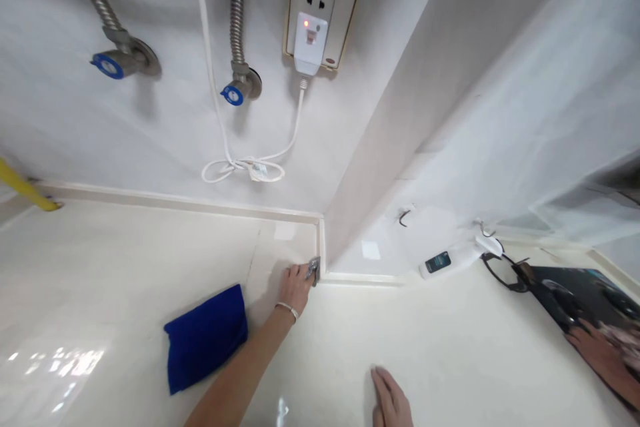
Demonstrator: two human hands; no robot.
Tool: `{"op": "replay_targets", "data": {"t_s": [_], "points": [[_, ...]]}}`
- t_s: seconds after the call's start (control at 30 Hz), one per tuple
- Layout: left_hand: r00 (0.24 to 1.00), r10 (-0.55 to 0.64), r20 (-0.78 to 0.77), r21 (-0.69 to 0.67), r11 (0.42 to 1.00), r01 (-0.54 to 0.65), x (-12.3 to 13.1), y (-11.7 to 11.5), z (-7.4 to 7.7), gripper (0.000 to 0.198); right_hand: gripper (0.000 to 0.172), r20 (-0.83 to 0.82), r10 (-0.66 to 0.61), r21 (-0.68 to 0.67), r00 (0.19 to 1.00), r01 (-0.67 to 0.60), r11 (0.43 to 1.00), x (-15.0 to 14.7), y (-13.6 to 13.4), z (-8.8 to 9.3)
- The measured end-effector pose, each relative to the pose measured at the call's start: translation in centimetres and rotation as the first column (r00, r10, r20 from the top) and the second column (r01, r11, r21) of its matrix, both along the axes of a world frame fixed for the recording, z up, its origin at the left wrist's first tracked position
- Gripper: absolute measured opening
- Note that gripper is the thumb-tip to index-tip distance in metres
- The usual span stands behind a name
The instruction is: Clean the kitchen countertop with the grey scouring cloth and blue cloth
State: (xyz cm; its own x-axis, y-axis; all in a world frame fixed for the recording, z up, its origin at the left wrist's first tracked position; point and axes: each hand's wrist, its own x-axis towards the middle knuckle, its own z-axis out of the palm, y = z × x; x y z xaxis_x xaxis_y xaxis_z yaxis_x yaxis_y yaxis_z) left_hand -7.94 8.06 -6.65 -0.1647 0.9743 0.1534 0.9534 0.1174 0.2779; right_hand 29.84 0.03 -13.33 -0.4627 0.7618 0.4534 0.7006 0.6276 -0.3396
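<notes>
My left hand (296, 287), with a white band at the wrist, is closed on a small grey, slightly shiny piece (313, 269) whose exact kind I cannot make out. It presses this against the raised edge strip (321, 247) at the wall corner. Beside my left forearm a folded blue cloth (207, 337) lies on the pale countertop (440, 347). At the bottom edge my right hand (393, 400) shows only in part. Its fingers are stretched out over the countertop, with nothing visible in them.
Two valves (233, 95) with metal hoses, a looped white cord (245, 167) and a plugged-in socket (320, 13) are on the wall. A white device (450, 259) leans by hooks. At far right another person's hand (595, 343) is at a dark stove (570, 293). Left is a yellow pipe (25, 185).
</notes>
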Motion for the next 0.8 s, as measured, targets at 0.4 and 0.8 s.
{"op": "replay_targets", "data": {"t_s": [0.4, 0.8], "points": [[0.981, -0.085, 0.173, 0.196, 0.979, 0.051, 11.8, -7.7, -2.1, 0.040, 0.060, 0.056, 0.062, 0.146, 0.997, -0.069, 0.987, -0.4, 0.6, 0.4], [0.703, 0.454, 0.548, -0.085, 0.866, -0.493, 1.2, -2.5, 3.2, 0.046, 0.053, -0.026, -0.003, 0.169, 1.000, 0.007, 0.986, -1.3, 0.1, 2.1]]}}
